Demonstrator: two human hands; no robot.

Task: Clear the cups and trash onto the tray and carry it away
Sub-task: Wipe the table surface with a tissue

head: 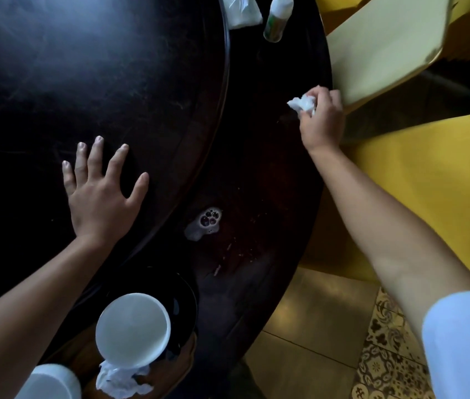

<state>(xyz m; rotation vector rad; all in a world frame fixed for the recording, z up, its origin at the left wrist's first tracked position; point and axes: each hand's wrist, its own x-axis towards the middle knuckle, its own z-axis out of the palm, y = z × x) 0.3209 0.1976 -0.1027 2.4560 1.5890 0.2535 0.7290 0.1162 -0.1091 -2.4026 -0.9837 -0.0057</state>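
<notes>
- Head view: a round, dark, glossy wooden table (257, 156) fills most of the picture, with a raised dark round centre disc (84, 67) on it.
- The left hand (101, 191) lies flat on the centre disc, palm down, fingers straight and spread wide, holding nothing.
- The right hand (321, 119) reaches out over the table's far right edge, its fingers curled round a crumpled white paper napkin (303, 104), which sticks out past the knuckles on the left side.
- A small puddle of white foamy liquid (206, 223) sits on the outer ring of the table, between the two forearms.
- At the near edge, a white round cup (133, 329) stands open side up on a black glossy tray (185, 300); the tray's full outline is hard to tell against the dark table.
- Just below the cup lies a second wad of crumpled white tissue (121, 380), touching the cup's near rim.
- Another white cup (49, 383) is cut off by the bottom left corner.
- At the top edge lie a white folded tissue pack (241, 11) and, beside it, a white bottle with green print (278, 18).
- Yellow upholstered chairs (424, 197) stand to the right of the table, over a patterned tile floor (386, 355).
- White short sleeves (467, 347) show on the arms.
</notes>
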